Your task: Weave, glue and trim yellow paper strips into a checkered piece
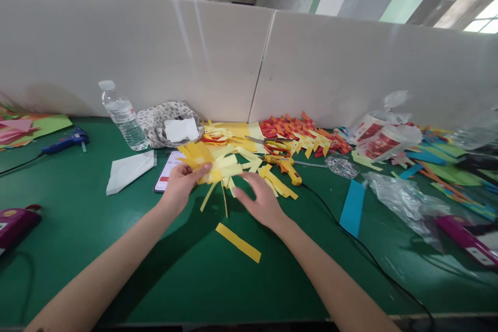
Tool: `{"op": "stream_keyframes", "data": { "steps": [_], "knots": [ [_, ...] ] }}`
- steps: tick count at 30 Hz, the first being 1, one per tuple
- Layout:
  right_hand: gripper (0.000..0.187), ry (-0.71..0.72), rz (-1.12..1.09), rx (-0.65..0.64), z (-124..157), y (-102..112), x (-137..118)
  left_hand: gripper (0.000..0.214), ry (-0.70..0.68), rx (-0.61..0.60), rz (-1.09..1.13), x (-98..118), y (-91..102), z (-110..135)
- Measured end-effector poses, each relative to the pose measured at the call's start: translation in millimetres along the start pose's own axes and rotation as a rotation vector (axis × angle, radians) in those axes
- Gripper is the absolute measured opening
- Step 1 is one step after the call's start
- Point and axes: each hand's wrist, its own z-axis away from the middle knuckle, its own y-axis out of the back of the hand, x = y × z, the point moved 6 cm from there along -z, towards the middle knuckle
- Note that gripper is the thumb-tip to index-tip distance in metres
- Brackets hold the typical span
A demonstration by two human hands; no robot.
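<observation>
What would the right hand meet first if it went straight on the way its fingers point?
Probably the pale end of the yellow paper strips that the left hand holds; the right hand points toward it. Depth is unclear, so I cannot tell whether they touch.

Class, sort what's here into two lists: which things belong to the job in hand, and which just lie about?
Seemingly part of the job:
bundle of yellow paper strips, held in the left hand, near the right hand
single flat yellow paper strip
perhaps the yellow plastic glue gun

Apparently lying about:
clear plastic water bottle
flat white sheet
blue plastic glue gun
wide blue paper strip
</observation>
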Motion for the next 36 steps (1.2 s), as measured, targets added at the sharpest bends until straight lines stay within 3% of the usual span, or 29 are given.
{"op": "stream_keyframes", "data": {
  "steps": [3, 6, 8, 12, 14, 17, 19, 21, 24, 28, 36],
  "knots": [
    [0.064, 0.246, 0.182, -0.439, 17, -38, -26, 0.036, -0.114, 0.078, 0.097, 21, 11.6, -5],
    [0.064, 0.317, 0.335, -0.580, 25, -57, -26, 0.037, -0.146, 0.063, 0.115, 23, 10.7, -5],
    [0.058, 0.258, 0.457, -0.530, 18, -54, -8, 0.037, -0.119, 0.020, 0.108, 14, 4.3, -2],
    [0.040, 0.130, 0.659, -0.279, -7, -14, 34, 0.046, 0.007, -0.148, 0.015, -18, -16.4, 8],
    [0.034, 0.117, 0.578, -0.092, -13, 10, 38, 0.048, 0.069, -0.221, -0.032, -33, -24.4, 13],
    [0.033, -0.024, 0.202, 0.212, -12, 37, 32, 0.046, 0.102, -0.259, -0.093, -46, -28.6, 16],
    [0.035, -0.162, -0.117, 0.219, -7, 33, 29, 0.046, 0.104, -0.286, -0.105, -49, -29.5, 16],
    [0.035, -0.230, -0.238, 0.150, -4, 21, 21, 0.045, 0.112, -0.320, -0.106, -50, -29.8, 16],
    [0.038, -0.204, -0.157, 0.073, -2, 9, 12, 0.043, 0.117, -0.409, -0.123, -53, -32.0, 20],
    [0.022, -0.166, -0.054, 0.073, -2, 5, 12, 0.042, 0.064, -0.511, -0.220, -56, -36.2, 27],
    [0.026, -0.231, -0.125, 0.134, -1, 5, 17, 0.037, -0.024, -0.431, -0.305, -45, -35.0, 26]
  ]
}}
